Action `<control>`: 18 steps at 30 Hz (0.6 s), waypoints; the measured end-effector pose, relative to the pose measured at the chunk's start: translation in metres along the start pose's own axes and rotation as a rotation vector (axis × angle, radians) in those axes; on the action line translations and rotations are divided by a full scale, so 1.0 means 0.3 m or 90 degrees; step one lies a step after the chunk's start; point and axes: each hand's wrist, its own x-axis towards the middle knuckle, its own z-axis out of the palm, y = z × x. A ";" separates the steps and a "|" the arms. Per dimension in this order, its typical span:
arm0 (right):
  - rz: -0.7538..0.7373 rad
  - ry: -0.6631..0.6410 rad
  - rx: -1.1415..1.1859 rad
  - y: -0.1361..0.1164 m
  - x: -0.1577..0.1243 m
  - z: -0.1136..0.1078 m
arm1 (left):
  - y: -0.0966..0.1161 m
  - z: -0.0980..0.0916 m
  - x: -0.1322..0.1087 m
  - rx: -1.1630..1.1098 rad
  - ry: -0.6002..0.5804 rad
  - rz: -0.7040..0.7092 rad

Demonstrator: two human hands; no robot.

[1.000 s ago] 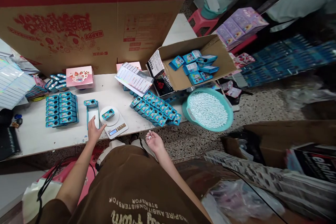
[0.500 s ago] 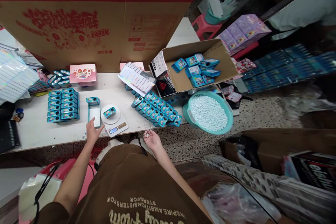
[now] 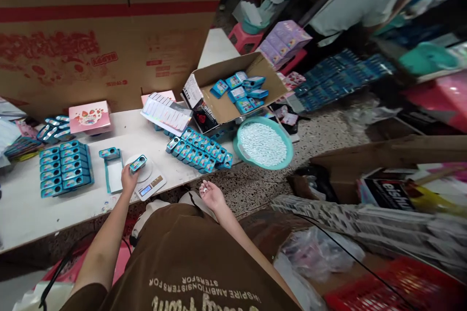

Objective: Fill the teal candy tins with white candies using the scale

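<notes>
"Hands and box?"

"Left hand (image 3: pixel 128 179) grasps a small blue box (image 3: pixel 138 163) over the plate (image 3: pixel 147 171) of the scale (image 3: pixel 156 185); whether the two touch, I cannot make out. Right hand (image 3: pixel 213 196), right of the scale, is palm up, fingers loosely curled around small white pieces (image 3: pixel 205 189)."

"Risks?"

"A slack left grip could drop the box; a tipped right palm could scatter pieces."

"Obscured?"

"The box's underside and contents; the readout (image 3: pixel 145 190) is illegible."
</notes>
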 end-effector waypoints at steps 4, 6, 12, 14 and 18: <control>-0.026 -0.040 0.063 -0.133 0.023 0.043 | 0.260 0.001 -0.005 -0.033 -0.039 0.194; -0.049 -0.071 0.102 -0.236 0.045 0.072 | 0.464 0.017 -0.020 -0.047 -0.041 0.276; -0.095 -0.160 0.180 -0.637 0.117 0.136 | 1.072 0.248 -0.049 -0.065 -0.149 0.540; -0.097 -0.184 0.208 -0.767 0.146 0.145 | 1.202 0.377 -0.039 -0.005 -0.202 0.608; -0.087 -0.204 0.272 -0.978 0.220 0.145 | 1.367 0.621 -0.010 0.121 -0.286 0.697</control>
